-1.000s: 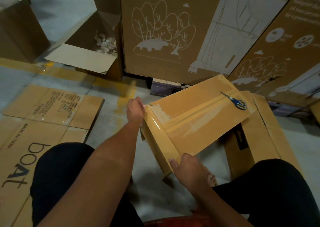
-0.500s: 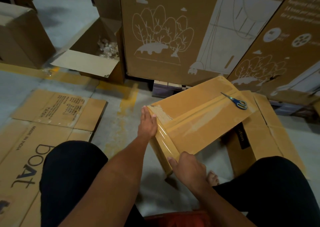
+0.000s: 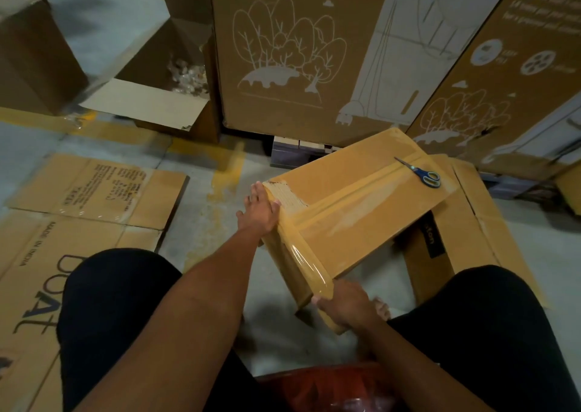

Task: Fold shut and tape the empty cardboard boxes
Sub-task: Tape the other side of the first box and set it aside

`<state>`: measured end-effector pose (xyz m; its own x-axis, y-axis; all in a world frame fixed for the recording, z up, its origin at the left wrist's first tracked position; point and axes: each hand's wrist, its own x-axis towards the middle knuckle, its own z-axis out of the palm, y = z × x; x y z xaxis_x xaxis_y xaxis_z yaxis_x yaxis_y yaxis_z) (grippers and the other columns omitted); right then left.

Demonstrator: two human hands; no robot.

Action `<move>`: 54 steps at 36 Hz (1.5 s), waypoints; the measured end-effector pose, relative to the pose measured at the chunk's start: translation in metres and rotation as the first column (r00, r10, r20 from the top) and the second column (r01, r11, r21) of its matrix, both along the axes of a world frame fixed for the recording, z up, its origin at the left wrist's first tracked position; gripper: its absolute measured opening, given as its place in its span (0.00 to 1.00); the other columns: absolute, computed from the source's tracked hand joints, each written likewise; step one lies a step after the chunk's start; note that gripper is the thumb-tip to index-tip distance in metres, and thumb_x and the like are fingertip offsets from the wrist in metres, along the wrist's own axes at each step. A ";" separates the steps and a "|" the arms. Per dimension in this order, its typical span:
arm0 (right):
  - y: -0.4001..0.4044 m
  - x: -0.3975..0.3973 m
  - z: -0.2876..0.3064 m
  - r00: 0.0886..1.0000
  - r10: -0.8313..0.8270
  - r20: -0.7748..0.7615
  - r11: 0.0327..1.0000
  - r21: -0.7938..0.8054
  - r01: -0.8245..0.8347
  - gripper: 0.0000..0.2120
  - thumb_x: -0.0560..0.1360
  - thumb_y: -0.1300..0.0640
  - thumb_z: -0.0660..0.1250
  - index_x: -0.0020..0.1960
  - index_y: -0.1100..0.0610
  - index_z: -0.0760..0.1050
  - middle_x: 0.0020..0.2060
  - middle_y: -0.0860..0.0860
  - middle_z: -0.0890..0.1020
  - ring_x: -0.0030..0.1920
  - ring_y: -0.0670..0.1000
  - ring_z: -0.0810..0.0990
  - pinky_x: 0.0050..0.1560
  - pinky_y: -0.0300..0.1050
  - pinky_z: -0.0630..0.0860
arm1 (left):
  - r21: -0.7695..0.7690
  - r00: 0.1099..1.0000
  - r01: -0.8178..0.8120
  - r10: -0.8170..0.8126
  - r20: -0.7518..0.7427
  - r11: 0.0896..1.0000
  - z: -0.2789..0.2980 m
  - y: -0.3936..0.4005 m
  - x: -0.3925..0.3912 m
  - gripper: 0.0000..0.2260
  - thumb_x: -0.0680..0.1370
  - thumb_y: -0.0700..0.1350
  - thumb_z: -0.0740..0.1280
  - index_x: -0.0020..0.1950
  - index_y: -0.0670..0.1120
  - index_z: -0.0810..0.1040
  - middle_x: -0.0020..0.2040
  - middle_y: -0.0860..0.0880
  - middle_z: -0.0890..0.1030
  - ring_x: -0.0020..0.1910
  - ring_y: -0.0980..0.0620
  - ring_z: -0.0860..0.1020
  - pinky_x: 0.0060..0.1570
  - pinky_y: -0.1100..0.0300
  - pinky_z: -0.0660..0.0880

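At centre frame the taped cardboard box (image 3: 355, 210) looks light and stiff, best held at its edges, where the flat-fingered left hand (image 3: 259, 212) presses tape and the right hand (image 3: 347, 306) grips a corner.

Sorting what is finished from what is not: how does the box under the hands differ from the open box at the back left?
The box under the hands is folded shut, with clear tape along its top seam; the open box has its flaps spread and crumpled clear plastic inside. Scissors lie on the taped box; nothing lies on the open one. The left hand and right hand touch the taped box; the open box stands untouched. Both are plain brown cardboard.
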<state>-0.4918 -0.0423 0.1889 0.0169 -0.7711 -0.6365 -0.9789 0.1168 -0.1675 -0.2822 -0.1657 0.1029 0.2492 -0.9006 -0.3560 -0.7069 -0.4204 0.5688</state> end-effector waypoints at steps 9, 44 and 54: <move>0.010 -0.003 -0.023 0.999 -0.041 0.000 0.953 -0.299 0.039 0.27 0.73 0.40 0.67 0.65 0.56 0.70 0.57 0.55 0.77 0.57 0.57 0.77 0.52 0.49 0.73 | -0.134 0.948 -0.241 0.204 -0.245 0.961 0.000 -0.004 0.004 0.19 0.82 0.52 0.55 0.72 0.48 0.61 0.65 0.41 0.74 0.63 0.40 0.74 0.62 0.42 0.73; -0.088 0.107 -0.029 0.940 0.324 -0.109 0.860 -0.379 -0.341 0.13 0.80 0.58 0.62 0.62 0.61 0.67 0.55 0.58 0.78 0.55 0.60 0.79 0.48 0.50 0.74 | -0.014 0.637 -0.664 0.556 -0.534 0.747 0.007 -0.031 0.007 0.16 0.78 0.38 0.60 0.61 0.48 0.81 0.59 0.45 0.81 0.60 0.44 0.77 0.65 0.50 0.71; -0.039 0.055 -0.038 0.919 0.347 -0.187 0.904 -0.194 -0.380 0.12 0.80 0.63 0.60 0.63 0.61 0.66 0.56 0.57 0.77 0.56 0.57 0.78 0.53 0.48 0.75 | -0.196 0.960 -0.277 0.281 -0.007 0.941 0.004 -0.024 -0.007 0.20 0.79 0.34 0.56 0.71 0.44 0.65 0.71 0.43 0.68 0.72 0.45 0.65 0.67 0.49 0.62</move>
<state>-0.4370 -0.0812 0.1508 0.2439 -0.8502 -0.4666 -0.9613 -0.2754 -0.0009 -0.2897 -0.1892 0.1073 0.5055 -0.8450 -0.1749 -0.5894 -0.4861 0.6452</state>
